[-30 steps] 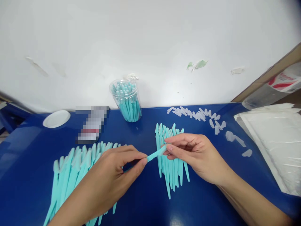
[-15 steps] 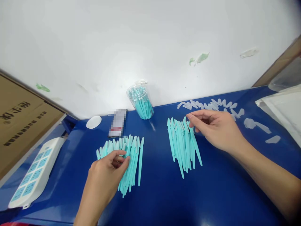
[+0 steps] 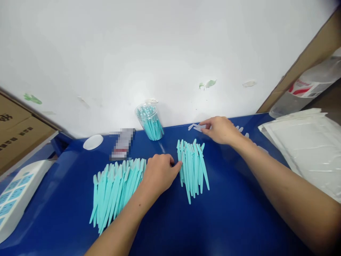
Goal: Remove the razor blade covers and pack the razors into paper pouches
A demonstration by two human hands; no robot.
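From where I stand, the person's right hand [image 3: 221, 131] is stretched out to the far side of the blue table [image 3: 226, 220], thumb and forefinger close together at the clear caps [image 3: 196, 127] strewn there; whether it has one pinched between them I can't tell. More caps show just beyond the knuckles and past the forearm. The left hand [image 3: 161, 172] is nearer the body, fingers curled, with the thumb tip at the left edge of the smaller pile [image 3: 190, 167] of turquoise sticks. I can't make out whether those curled fingers grip a stick. That pile lies between the two hands, nearer than the right one. The larger pile [image 3: 114, 188] spreads to the left of the left hand, partly under its wrist and forearm. Beyond the left hand, by the wall [image 3: 170, 46], a clear tub [image 3: 145, 119] is packed with the same sticks. Farther left of that hand are a blurred-out item [image 3: 121, 145], a white disc [image 3: 93, 142] and, at the side, a power strip [image 3: 22, 193]. Right of the right hand lie white packs [image 3: 306, 145], with a bottle [image 3: 301, 90] behind them.
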